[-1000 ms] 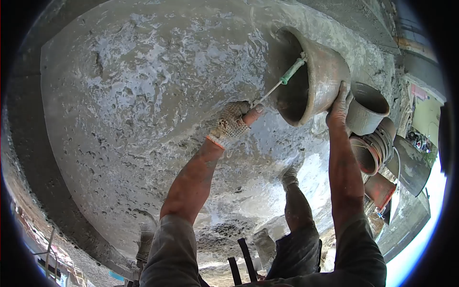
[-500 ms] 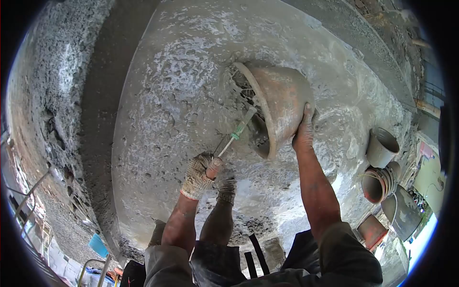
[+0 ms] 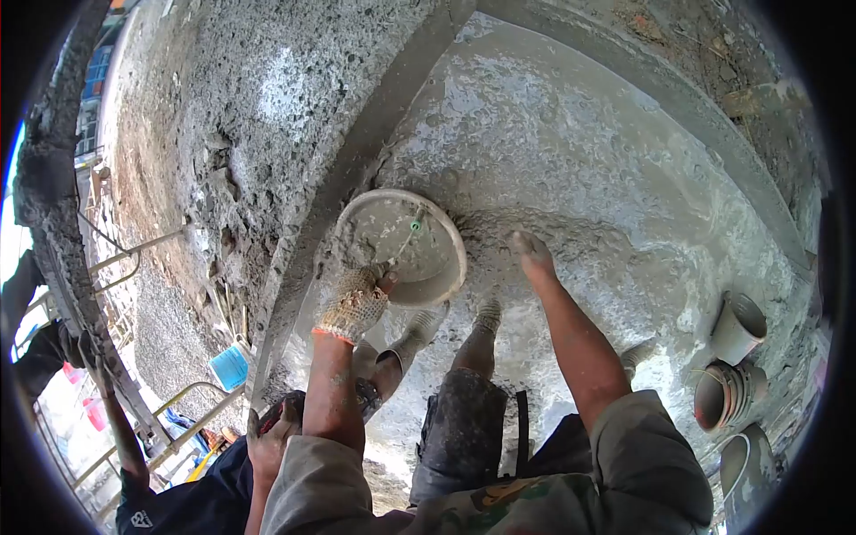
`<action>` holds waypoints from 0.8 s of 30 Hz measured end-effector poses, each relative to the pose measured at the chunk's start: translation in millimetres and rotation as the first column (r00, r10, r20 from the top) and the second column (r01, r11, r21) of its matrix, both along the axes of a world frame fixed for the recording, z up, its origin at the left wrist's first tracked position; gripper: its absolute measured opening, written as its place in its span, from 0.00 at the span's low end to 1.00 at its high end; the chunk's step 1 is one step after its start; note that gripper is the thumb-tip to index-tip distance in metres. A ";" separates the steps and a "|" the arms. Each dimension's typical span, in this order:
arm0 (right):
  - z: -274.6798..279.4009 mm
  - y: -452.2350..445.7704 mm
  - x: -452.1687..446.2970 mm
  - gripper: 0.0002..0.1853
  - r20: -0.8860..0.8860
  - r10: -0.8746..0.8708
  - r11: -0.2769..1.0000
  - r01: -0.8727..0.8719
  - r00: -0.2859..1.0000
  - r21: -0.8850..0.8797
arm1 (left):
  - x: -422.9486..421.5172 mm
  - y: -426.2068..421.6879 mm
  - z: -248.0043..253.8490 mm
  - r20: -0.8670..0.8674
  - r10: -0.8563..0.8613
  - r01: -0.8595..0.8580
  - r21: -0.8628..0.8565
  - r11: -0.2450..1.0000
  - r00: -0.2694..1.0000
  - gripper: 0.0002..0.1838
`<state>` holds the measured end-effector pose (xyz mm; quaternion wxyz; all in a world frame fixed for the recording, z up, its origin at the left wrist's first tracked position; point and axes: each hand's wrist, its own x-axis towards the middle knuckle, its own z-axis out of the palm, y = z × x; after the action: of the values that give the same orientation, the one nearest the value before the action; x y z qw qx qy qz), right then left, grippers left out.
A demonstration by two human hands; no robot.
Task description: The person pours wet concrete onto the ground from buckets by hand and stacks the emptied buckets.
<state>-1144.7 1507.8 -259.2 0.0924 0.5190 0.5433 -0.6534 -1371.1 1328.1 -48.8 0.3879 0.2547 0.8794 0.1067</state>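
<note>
A round bucket (image 3: 456, 254) stands near the form edge at centre left, its mouth facing up and grey wet mix inside. My left hand (image 3: 355, 303), in a dirty knit glove, is closed around the bucket's wire handle at the near left of the rim; the handle's green grip (image 3: 415, 226) shows over the mouth. Bare and smeared with cement, my right hand (image 3: 535, 254) is held to the right of the bucket, apart from it, fingers stretched out and holding nothing. Wet concrete (image 3: 571, 160) spreads around and beyond both hands.
Empty buckets (image 3: 739, 328) and a stack of buckets (image 3: 727, 397) stand at the right. A raised edge (image 3: 357, 147) borders the wet concrete. Another person's hand (image 3: 272, 441) is at lower left, near a blue container (image 3: 229, 367); a further person's hand (image 3: 87, 352) is at far left.
The bucket has gone from tipped on its side to mouth up, further left in view. My right hand has let go of it; my left hand keeps the handle. The view has swung left.
</note>
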 end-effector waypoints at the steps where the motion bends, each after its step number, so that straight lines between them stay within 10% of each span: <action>1: -28.4 3.1 40.4 0.28 0.047 0.053 0.986 -0.060 0.997 0.158 | -0.2 -13.2 -13.4 -0.044 -0.066 0.065 -0.020 0.998 0.997 0.20; 7: -26.4 61.3 284.8 0.26 0.495 0.145 0.917 -0.304 0.856 0.258 | -38.5 -55.2 -51.0 -0.202 0.134 -0.149 -0.060 0.987 0.970 0.13; 10: -37.6 57.8 430.8 0.29 0.625 0.043 0.939 -0.245 0.780 0.241 | -60.8 -32.4 -60.4 -0.107 -0.207 0.178 -0.232 0.956 0.972 0.17; 12: 17.0 82.0 470.0 0.31 0.649 -0.261 0.946 0.057 0.715 0.319 | -73.6 -22.1 -84.8 -0.147 -0.578 0.451 -0.483 0.750 0.803 0.19; 13: 10.6 84.7 515.7 0.33 0.608 -0.454 0.889 0.289 0.651 0.355 | -60.1 -13.1 -94.9 -0.326 -0.508 0.322 -0.481 0.815 0.797 0.19; 17: 25.2 151.2 617.9 0.47 0.482 -0.858 0.451 0.711 0.178 0.540 | 134.8 153.2 -61.6 -0.601 -0.434 0.246 -0.372 0.895 0.671 0.21; 18: -1.7 170.0 657.2 0.50 0.458 -0.886 0.376 0.684 0.069 0.625 | 186.2 197.4 -66.6 -0.404 -0.442 0.300 -0.368 0.880 0.801 0.19; 21: -32.0 250.8 711.3 0.55 0.152 -0.986 0.160 0.609 0.065 0.777 | 325.0 275.1 -173.8 -0.335 -0.412 0.436 -0.003 0.900 0.847 0.18; 24: -48.1 313.9 758.4 0.46 0.142 -0.988 0.023 0.857 -0.058 0.515 | 483.1 363.5 -285.6 -0.002 -0.511 0.482 0.332 0.811 0.860 0.21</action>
<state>-386.3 1821.7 -307.3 -0.3238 0.8930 0.0753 -0.3035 -888.0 1691.7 -334.4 0.3933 0.5301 0.7352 0.1542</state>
